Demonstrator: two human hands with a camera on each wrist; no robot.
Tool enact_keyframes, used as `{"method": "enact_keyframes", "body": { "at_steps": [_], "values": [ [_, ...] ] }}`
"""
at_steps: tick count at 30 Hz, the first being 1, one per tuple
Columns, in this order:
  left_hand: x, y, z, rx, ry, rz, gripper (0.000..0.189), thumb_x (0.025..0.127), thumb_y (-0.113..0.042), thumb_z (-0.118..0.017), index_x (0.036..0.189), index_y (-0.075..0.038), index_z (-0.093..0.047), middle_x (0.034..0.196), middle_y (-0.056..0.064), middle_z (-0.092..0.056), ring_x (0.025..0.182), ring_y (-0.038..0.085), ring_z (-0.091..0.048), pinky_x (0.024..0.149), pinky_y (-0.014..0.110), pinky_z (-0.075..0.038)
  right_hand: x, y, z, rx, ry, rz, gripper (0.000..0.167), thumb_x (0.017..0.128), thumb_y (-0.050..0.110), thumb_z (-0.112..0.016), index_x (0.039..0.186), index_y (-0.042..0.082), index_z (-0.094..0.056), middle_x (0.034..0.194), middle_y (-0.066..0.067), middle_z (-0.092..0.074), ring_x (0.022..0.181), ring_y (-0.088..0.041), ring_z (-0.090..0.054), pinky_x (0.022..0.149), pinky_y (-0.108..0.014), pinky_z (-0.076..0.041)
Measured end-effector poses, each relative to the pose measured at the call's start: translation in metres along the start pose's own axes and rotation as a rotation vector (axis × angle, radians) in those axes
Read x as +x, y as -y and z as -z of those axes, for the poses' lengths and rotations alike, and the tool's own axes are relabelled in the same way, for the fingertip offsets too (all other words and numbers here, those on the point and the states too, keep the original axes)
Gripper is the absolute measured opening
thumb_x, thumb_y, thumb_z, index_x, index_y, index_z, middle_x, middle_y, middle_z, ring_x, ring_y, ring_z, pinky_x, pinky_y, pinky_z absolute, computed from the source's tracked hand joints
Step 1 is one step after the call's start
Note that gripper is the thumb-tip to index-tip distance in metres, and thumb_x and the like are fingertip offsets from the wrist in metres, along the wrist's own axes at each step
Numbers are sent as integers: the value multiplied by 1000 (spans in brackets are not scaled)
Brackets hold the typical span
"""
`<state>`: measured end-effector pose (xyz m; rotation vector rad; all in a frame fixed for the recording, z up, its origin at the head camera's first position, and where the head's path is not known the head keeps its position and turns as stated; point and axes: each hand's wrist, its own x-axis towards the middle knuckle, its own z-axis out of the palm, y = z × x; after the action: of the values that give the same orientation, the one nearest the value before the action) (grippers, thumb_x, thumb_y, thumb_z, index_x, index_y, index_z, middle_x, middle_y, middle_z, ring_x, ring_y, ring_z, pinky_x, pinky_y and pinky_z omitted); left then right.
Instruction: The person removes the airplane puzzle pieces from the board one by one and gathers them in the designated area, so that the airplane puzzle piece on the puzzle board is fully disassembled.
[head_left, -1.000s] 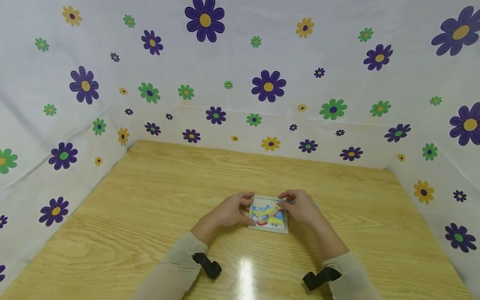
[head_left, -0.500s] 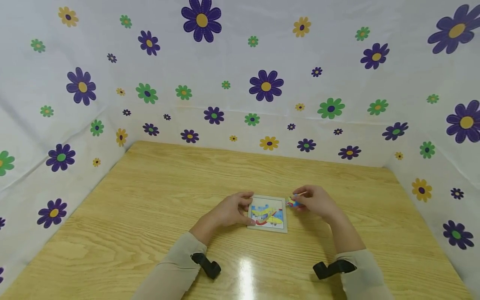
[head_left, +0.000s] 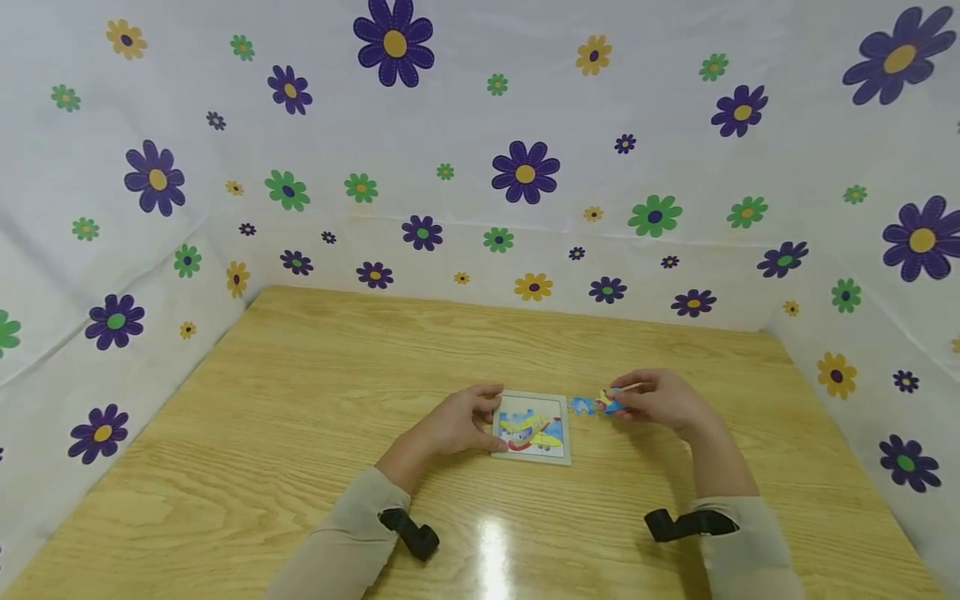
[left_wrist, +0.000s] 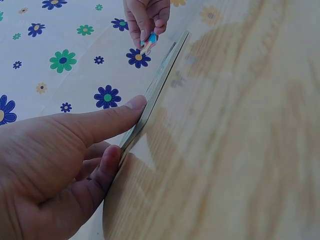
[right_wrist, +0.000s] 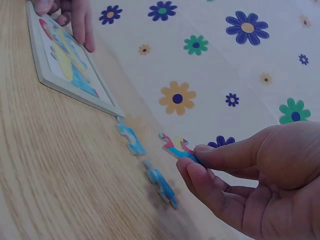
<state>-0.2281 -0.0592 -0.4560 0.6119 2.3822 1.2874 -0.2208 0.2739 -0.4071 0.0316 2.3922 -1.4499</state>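
Observation:
My left hand (head_left: pixel 453 423) holds the left side of a small framed jigsaw puzzle (head_left: pixel 531 457) between thumb and fingers. The partly filled picture shows a yellow and red airplane on blue and white, with a bare pale area along the top. To the right of the frame, my right hand (head_left: pixel 663 402) pinches a puzzle piece (right_wrist: pixel 177 147) in blue, yellow and red between thumb and fingertip. In the right wrist view this piece is raised above two blue puzzle pieces lying on the table, one (right_wrist: pixel 131 139) by the frame's corner and another (right_wrist: pixel 161 185) beyond it.
The wooden table (head_left: pixel 337 358) is enclosed at the back and sides by a white cloth (head_left: pixel 450 108) with printed flowers. Black straps (head_left: pixel 408 533) are worn over both sleeves. A light reflection shows on the table in front of the puzzle.
My right hand has moved rightward from over the puzzle's upper right corner, carrying the piece away and uncovering blue pieces on the table. My left hand keeps its hold on the frame.

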Motion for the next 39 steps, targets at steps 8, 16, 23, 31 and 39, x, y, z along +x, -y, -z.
{"method": "enact_keyframes", "body": {
  "at_steps": [8, 16, 23, 31, 39],
  "values": [
    [1, 3, -1, -5, 11, 11, 77, 80, -17, -85, 146, -2, -49, 160, -1, -37, 103, 13, -54, 84, 24, -51, 0, -13, 17, 20, 31, 21, 42, 100, 11, -60, 133, -14, -51, 112, -22, -63, 84, -14, -67, 79, -27, -58],
    [1, 1, 2, -6, 7, 26, 77, 79, -18, -86, 145, -1, -50, 160, -3, -37, 104, 14, -53, 86, 26, -50, -2, -20, 28, 17, -15, -16, 47, 99, 17, -64, 133, -13, -51, 111, -16, -66, 84, -11, -67, 78, -26, -58],
    [1, 1, 0, -25, 12, 29, 78, 80, -17, -85, 146, -2, -48, 160, -2, -37, 106, 14, -52, 87, 27, -50, -8, -28, 37, 0, -72, -52, 46, 98, 15, -65, 130, -15, -52, 106, -12, -68, 82, -9, -68, 75, -24, -58],
    [1, 1, 0, -23, 13, 22, 76, 80, -17, -85, 146, -1, -49, 161, -3, -36, 106, 14, -52, 87, 26, -49, -5, -36, 38, -45, -63, -56, 42, 93, 9, -70, 126, -13, -57, 98, -8, -69, 79, -8, -67, 72, -24, -58],
    [1, 0, 0, -10, 12, 23, 78, 80, -17, -85, 147, -4, -48, 160, -2, -37, 106, 14, -52, 88, 29, -49, -3, -42, 35, -116, -97, -59, 41, 90, 9, -74, 122, -13, -60, 94, -10, -66, 77, -9, -66, 69, -24, -58]
  ]
}}
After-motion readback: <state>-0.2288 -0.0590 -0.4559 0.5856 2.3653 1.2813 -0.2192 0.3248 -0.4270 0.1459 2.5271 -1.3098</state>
